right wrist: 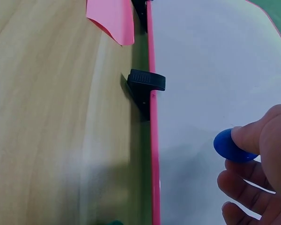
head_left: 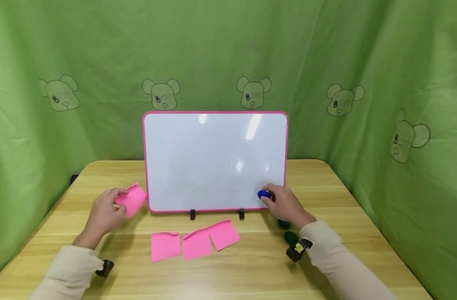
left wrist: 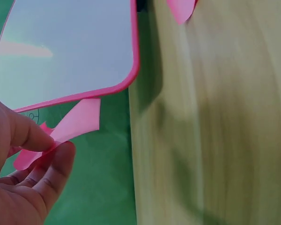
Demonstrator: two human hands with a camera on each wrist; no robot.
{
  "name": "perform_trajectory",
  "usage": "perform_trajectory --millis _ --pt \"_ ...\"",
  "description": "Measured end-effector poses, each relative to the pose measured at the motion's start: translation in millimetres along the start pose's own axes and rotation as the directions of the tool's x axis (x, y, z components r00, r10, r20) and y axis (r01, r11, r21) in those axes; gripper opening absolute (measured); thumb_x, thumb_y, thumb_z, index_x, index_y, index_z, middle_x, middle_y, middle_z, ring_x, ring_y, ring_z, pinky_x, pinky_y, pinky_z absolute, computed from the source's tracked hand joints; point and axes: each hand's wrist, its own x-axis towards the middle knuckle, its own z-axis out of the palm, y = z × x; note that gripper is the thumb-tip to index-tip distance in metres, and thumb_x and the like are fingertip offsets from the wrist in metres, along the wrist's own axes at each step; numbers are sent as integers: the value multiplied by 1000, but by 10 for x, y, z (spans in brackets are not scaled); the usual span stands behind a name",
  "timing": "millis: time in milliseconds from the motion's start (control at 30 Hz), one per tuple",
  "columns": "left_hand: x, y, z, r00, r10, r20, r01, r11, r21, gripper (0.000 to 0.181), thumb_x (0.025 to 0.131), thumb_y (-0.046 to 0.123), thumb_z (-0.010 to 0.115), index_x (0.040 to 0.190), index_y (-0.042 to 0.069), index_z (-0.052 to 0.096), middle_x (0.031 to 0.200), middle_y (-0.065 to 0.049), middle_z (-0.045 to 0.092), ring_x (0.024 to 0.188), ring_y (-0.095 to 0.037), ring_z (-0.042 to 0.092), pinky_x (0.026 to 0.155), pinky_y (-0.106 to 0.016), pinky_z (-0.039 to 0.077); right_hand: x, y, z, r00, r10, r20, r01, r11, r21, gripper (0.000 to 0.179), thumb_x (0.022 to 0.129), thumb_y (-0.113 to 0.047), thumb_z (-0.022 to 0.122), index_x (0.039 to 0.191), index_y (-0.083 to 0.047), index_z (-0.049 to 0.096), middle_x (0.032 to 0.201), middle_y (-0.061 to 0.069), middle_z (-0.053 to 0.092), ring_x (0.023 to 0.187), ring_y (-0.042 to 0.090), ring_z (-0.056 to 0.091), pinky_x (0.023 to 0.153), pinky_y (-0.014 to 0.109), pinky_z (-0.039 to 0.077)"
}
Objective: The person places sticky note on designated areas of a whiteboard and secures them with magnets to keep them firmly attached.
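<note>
Over the left side of the table [head_left: 250, 277], between its left edge and the whiteboard [head_left: 202, 162], the left hand [head_left: 106, 211] pinches a pink note [head_left: 133, 201] between thumb and fingers. The paper looks thin and is bending in the left wrist view, so a light pinch close to one edge should serve best, leaving the rest flat. It reaches the board's lower left corner; whether it touches the frame I cannot tell, but catching there would probably fold it. The board stands toward the table's far edge, with a black foot [head_left: 192, 214] and another black foot [head_left: 241, 214] at its lower rim; any push on its face should be gentle, since it might tip or slide. In front of it, toward the near edge, lie a left note [head_left: 166, 246], a middle note [head_left: 197, 246] and a right note [head_left: 224, 236], their far edges curled up; sleeves are best held above them. At the board's lower right corner, the right hand [head_left: 287, 205] grips a blue disc [head_left: 264, 194] between thumb and finger. Holding it by the rim, face parallel to the board, should let it sit flat. Toward the table's right edge, near that wrist, lie two dark green discs [head_left: 290, 238], easily knocked by the forearm.
</note>
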Motion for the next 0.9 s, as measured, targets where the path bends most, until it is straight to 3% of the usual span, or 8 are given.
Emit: perform_trajectory --millis 167,233,400,667,900 --pt "31 -13 -27 989 64 -134 -66 998 -11 21 76 -9 59 97 -4 61 91 -22 60 79 -38 64 62 -43 58 35 -10 -23 1000 -3 0 3 1000 14 13 91 -16 68 100 -7 67 85 3 63 72 19 53 65 33 48" --pt "41 -11 -35 985 70 -159 -73 997 -16 16 77 -9 59 92 -3 60 90 -23 61 78 -40 65 61 -42 58 48 -13 -30 1000 -9 -1 9 1000 22 12 90 -15 68 99 -7 67 83 2 62 71 18 52 64 33 48" --pt "67 31 -79 984 54 -173 -59 998 -24 11 79 -8 58 90 -5 61 92 -25 62 82 -43 65 63 -43 58 98 -19 -35 1000 -8 -3 8 1000 21 12 90 -16 69 99 -8 66 83 2 62 71 17 52 64 32 48" --pt "114 112 -156 985 12 -175 -12 1000 -1 35 76 -6 56 110 -12 57 102 -28 57 86 -39 58 67 -45 57 200 -99 -56 999 35 28 -36 998 42 15 92 -18 68 104 -9 65 89 4 64 76 20 54 69 33 49" --pt "146 150 -165 985 6 -175 -13 999 -40 45 74 -9 57 119 -13 53 108 -29 53 87 -40 57 68 -48 57 258 -152 -64 1000 0 13 0 1000 28 16 90 -17 69 103 -7 64 82 3 62 72 19 53 64 32 47"
